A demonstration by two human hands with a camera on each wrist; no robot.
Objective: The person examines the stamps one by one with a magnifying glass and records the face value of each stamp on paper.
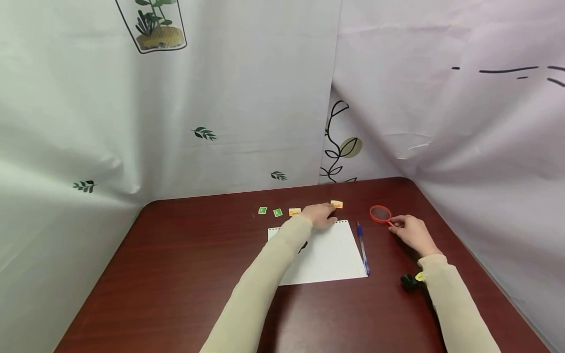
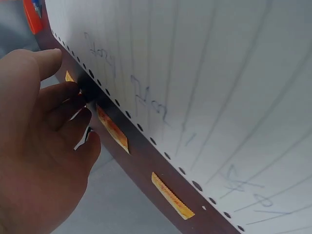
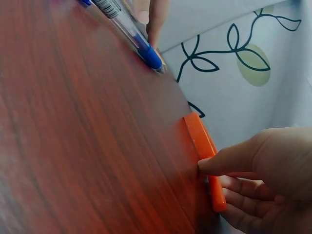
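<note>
My left hand [image 1: 320, 215] reaches over the top edge of a lined paper sheet [image 1: 335, 255], fingers loosely bent. Its fingertips are at an orange stamp [image 1: 337, 204]; whether they touch it I cannot tell. A second orange stamp [image 1: 294, 212] and two green stamps, one [image 1: 277, 213] nearer the hand and another [image 1: 262, 210] farther left, lie beyond the sheet. In the left wrist view, blue handwriting [image 2: 148, 100] shows on the paper. At the right, my right hand [image 1: 412, 233] pinches the handle of a red magnifying glass [image 1: 380, 206], which lies on the table.
A blue pen [image 1: 363, 247] lies along the sheet's right edge. The dark red table [image 1: 198, 264] meets a pale patterned curtain [image 1: 247, 98] at the back and sides. A small black object [image 1: 409, 282] is beside the right sleeve.
</note>
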